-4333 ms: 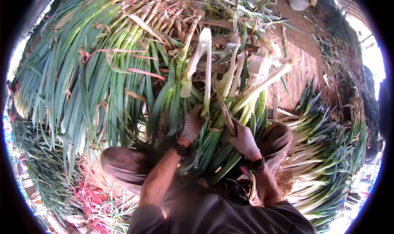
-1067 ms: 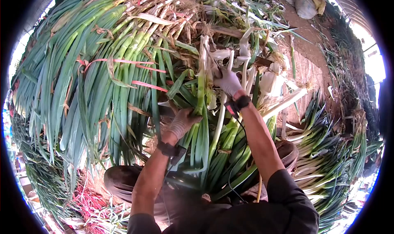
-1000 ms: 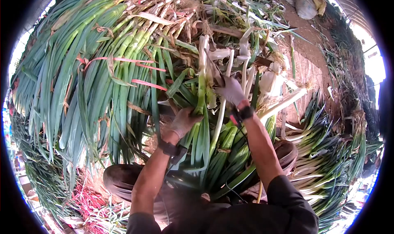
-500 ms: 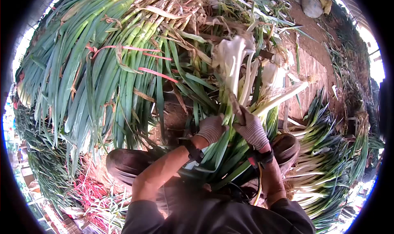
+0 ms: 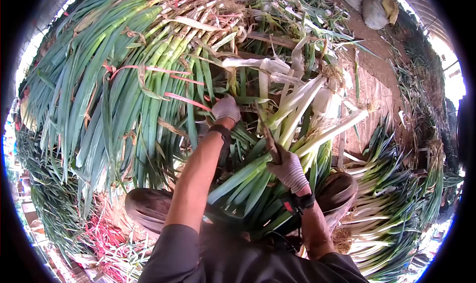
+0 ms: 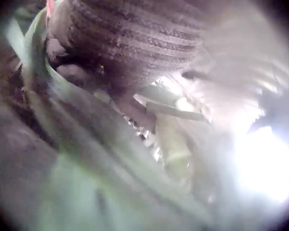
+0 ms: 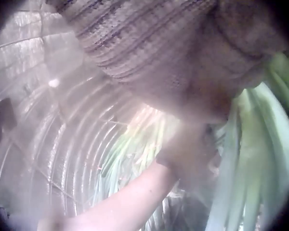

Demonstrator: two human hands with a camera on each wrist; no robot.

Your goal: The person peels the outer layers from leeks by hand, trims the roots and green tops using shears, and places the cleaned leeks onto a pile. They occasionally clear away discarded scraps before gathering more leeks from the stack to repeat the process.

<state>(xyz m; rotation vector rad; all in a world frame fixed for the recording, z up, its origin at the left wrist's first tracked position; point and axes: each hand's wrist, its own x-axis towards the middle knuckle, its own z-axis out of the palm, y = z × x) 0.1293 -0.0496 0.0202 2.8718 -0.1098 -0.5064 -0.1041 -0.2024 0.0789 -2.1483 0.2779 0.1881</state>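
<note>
In the head view, the left hand (image 5: 226, 109) reaches to 11 o'clock, at the inner edge of the big green leek heap (image 5: 124, 99); its fingers look bent in the left wrist view, but whether they grip anything I cannot tell. The right hand (image 5: 289, 173), just right of centre toward 4 o'clock, has its fingers closed around a long narrow tool (image 5: 270, 141) that points to 11 o'clock.

White-stemmed leeks (image 5: 303, 95) lie in front of the person, stems toward 1 o'clock, leaves running back between the left knee (image 5: 148, 203) and right knee (image 5: 339, 186). Room there is tight (the right knee sits close beside the right wrist). Another row of leeks (image 5: 377, 208) borders that knee at 4 o'clock. The wider bare patch is the brown ground (image 5: 372, 92) at 2 o'clock, beyond the stems.
</note>
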